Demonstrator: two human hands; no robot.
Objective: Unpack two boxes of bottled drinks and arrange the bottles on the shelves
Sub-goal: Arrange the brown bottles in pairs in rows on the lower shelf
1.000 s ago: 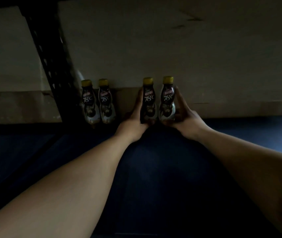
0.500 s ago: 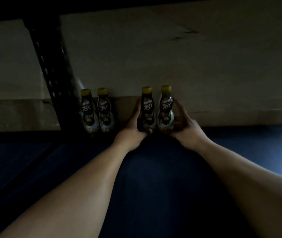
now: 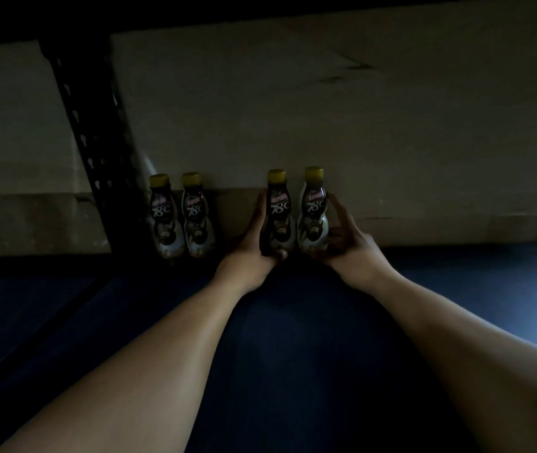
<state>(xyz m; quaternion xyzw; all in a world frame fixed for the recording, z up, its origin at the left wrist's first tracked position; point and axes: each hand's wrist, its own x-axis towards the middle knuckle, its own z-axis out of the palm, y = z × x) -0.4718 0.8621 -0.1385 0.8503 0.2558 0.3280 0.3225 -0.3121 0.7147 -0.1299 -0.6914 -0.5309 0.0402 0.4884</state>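
mid-placement on the shelf [image 3: 293,341]: left hand [image 3: 251,239] grips one kopiko bottle [image 3: 278,212], right hand [image 3: 348,238] a second bottle [image 3: 313,212]; next, probably nudge them toward the standing pair [image 3: 169,223] and release.

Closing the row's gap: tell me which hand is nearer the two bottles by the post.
Left. The left hand, gripping one bottle, is just right of the pair; the right hand grips another bottle farther right.

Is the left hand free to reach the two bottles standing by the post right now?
Probably not yet: the left hand grips its own bottle. Nothing stands between it and the pair by the post, so it likely could after letting go.
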